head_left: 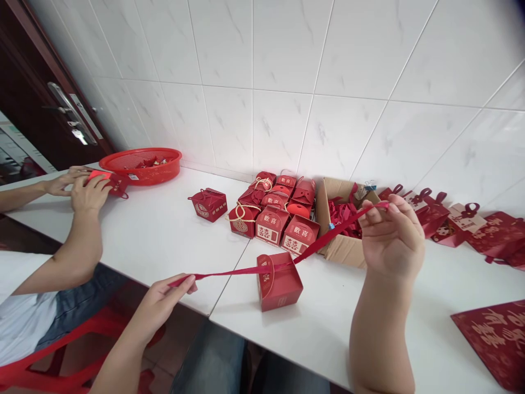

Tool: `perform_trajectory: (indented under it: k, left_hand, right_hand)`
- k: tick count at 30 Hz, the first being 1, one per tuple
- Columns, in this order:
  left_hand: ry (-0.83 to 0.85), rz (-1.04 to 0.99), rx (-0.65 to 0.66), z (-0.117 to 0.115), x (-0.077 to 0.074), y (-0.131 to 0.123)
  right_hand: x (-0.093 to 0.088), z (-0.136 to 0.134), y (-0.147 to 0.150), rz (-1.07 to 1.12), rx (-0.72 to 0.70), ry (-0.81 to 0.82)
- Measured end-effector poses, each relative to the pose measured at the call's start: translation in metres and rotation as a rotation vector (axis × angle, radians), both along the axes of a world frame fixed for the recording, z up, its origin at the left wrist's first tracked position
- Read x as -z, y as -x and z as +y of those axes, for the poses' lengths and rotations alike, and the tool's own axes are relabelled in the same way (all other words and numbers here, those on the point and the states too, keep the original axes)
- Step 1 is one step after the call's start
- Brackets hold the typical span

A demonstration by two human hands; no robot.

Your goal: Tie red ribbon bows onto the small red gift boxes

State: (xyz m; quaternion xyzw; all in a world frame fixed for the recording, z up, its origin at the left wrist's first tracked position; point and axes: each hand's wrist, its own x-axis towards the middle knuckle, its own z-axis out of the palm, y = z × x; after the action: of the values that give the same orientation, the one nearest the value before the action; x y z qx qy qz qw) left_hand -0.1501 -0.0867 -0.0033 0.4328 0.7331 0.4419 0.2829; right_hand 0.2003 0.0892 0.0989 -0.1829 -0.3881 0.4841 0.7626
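A red ribbon (235, 271) runs through the top of a small red gift box (283, 290) that stands on the table in front of me. Its left end is pinched between the thumb and fingers of my left hand (166, 298), low near the table's front edge. Higher up on the right, my right hand (391, 235) pinches the other end, palm turned toward me. Both lengths of ribbon look stretched out from the box. Neither hand touches the box itself.
Several finished red boxes (273, 221) are grouped behind, beside a cardboard box (344, 254) of ribbons. One red box (208, 205) stands apart. Red bags (492, 232) line the wall. At left, a co-worker's hands (88, 189) hold a red box near a red basket (159, 174).
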Motion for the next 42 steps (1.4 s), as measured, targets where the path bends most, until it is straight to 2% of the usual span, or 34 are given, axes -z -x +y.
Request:
perform_trajectory:
  k: [5, 9, 12, 16, 20, 23, 26, 29, 31, 33, 35, 37, 42]
  left_hand:
    - [-0.158, -0.276, -0.287, 0.010, -0.002, -0.003]
    - [-0.224, -0.450, -0.393, 0.017, 0.006, 0.001]
    - [-0.115, -0.350, -0.445, 0.017, 0.022, 0.009]
    - [0.122, 0.025, -0.431, 0.014, 0.041, 0.015]
    - [0.252, 0.227, -0.335, 0.016, 0.042, 0.012]
    - [0.251, 0.264, -0.323, 0.018, 0.038, 0.009]
    - [0.181, 0.204, -0.338, 0.016, 0.039, 0.012]
    - [0.006, 0.035, -0.464, 0.013, 0.039, 0.020]
    - [-0.166, -0.110, -0.572, 0.013, 0.033, 0.025]
    - [-0.363, -0.286, -0.577, 0.016, 0.021, 0.028]
    - [-0.543, -0.461, -0.456, 0.023, 0.003, 0.029]
    - [-0.672, -0.538, -0.291, 0.033, -0.018, 0.027]
    - [-0.907, -0.478, 0.100, 0.070, -0.067, -0.001]
  right_hand:
    - [0.001, 0.003, 0.000, -0.108, -0.077, -0.015]
    - [0.003, 0.009, 0.002, -0.262, -0.033, 0.035]
    - [0.008, 0.016, 0.001, -0.486, 0.006, 0.128]
    - [0.015, 0.026, -0.005, -0.849, 0.025, 0.267]
    - [0.019, 0.030, -0.012, -1.045, -0.004, 0.342]
    - [0.020, 0.030, -0.015, -1.191, -0.093, 0.360]
    - [0.021, 0.031, -0.015, -1.285, -0.152, 0.330]
    - [0.021, 0.032, -0.016, -1.267, -0.142, 0.299]
    - [0.020, 0.032, -0.018, -1.174, -0.112, 0.285]
    - [0.019, 0.031, -0.022, -1.022, -0.093, 0.270]
    - [0.019, 0.030, -0.025, -0.837, -0.094, 0.233]
    - [0.018, 0.029, -0.027, -0.670, -0.097, 0.169]
    - [0.014, 0.024, -0.024, -0.401, -0.117, 0.020]
